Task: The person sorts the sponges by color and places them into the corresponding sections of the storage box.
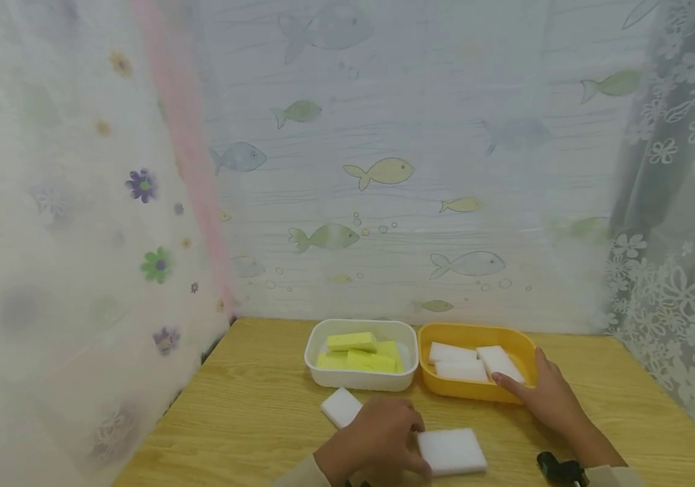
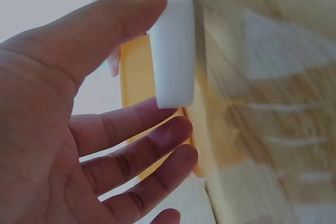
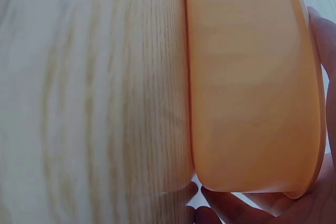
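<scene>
My left hand point(image 1: 416, 446) pinches the left end of a white sponge point(image 1: 453, 452) lying flat on the wooden table point(image 1: 250, 419). In the left wrist view the thumb sits on one edge of this sponge point(image 2: 176, 51) and the index finger on the other. My right hand point(image 1: 530, 387) grips the near right corner of the orange tub point(image 1: 445, 391), thumb over the rim and fingers point(image 3: 218, 211) round the outside wall point(image 3: 252, 87). Three white sponges point(image 1: 463, 362) lie inside that tub.
A white tub point(image 1: 356, 380) with several yellow sponges point(image 1: 360, 353) stands left of the orange one, touching it. A second loose white sponge point(image 1: 341, 407) lies in front of the white tub. Patterned curtains close in the table's back and sides.
</scene>
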Available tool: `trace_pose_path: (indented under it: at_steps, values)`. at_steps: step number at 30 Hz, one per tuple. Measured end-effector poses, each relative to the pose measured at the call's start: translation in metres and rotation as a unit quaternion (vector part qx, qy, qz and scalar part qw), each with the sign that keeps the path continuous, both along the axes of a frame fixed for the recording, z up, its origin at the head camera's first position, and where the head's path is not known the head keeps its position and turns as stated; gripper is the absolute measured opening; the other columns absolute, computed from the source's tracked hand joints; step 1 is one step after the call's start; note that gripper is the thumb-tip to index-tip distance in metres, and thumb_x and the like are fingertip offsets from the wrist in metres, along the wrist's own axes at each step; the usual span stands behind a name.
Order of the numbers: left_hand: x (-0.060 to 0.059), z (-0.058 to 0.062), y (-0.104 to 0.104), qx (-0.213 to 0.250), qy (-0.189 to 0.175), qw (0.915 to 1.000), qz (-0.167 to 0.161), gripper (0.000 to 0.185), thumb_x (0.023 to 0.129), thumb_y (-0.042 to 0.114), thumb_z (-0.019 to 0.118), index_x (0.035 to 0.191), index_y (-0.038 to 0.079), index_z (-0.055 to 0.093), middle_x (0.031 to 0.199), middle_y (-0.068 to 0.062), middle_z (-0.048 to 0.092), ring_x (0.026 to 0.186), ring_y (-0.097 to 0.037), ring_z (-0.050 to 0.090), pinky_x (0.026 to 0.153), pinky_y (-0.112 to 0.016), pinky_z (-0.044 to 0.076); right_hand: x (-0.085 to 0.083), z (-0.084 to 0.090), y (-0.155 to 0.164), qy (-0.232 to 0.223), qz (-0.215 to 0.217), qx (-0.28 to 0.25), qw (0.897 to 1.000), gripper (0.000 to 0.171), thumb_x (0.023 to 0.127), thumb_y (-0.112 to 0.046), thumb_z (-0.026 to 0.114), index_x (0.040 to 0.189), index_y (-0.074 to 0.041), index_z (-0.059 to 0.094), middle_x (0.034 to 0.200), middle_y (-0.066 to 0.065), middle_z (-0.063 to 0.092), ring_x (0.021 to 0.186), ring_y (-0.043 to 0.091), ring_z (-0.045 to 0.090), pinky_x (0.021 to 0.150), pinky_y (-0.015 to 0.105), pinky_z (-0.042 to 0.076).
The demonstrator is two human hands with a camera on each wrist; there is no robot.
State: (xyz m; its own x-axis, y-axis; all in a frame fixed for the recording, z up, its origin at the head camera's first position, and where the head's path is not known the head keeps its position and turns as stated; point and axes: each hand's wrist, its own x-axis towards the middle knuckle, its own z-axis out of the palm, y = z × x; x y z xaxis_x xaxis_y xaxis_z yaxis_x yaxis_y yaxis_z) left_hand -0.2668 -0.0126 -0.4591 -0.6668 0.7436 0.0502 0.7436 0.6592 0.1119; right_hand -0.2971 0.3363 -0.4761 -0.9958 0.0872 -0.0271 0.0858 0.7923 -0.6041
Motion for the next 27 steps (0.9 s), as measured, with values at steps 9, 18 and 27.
trace_pose_path:
  at_steps: [9,18,27]
  values:
    - [0.002,0.012,-0.002,0.048,0.010,0.9987,0.014,0.051,0.076,0.070,0.080,0.108,0.030,0.077,0.100,0.023,0.069,0.089,0.006,0.059,0.074,-0.020,0.045,0.002,0.002,-0.001,0.001,0.002,-0.001,1.000,0.133,0.091,-0.077,0.057,0.156,0.011,-0.019,0.156,0.051,0.003,0.141,0.069,0.016,0.110,0.079,0.025]
    - [-0.005,0.021,-0.002,0.094,0.016,0.9953,0.020,0.045,0.079,0.065,0.080,0.108,0.030,0.077,0.101,0.021,0.072,0.080,0.007,0.055,0.074,-0.020,0.045,0.002,0.000,0.000,0.002,0.002,0.001,1.000,0.133,0.091,-0.077,0.057,0.156,0.010,-0.020,0.157,0.051,0.002,0.141,0.069,0.016,0.110,0.080,0.025]
    - [-0.011,0.026,0.001,0.163,0.030,0.9861,0.017,0.042,0.081,0.056,0.083,0.108,0.024,0.076,0.099,0.016,0.074,0.086,0.004,0.064,0.074,-0.012,0.047,0.002,0.001,-0.001,0.001,0.000,-0.004,1.000,0.131,0.092,-0.076,0.056,0.157,0.010,-0.020,0.157,0.051,0.003,0.142,0.069,0.016,0.110,0.079,0.026]
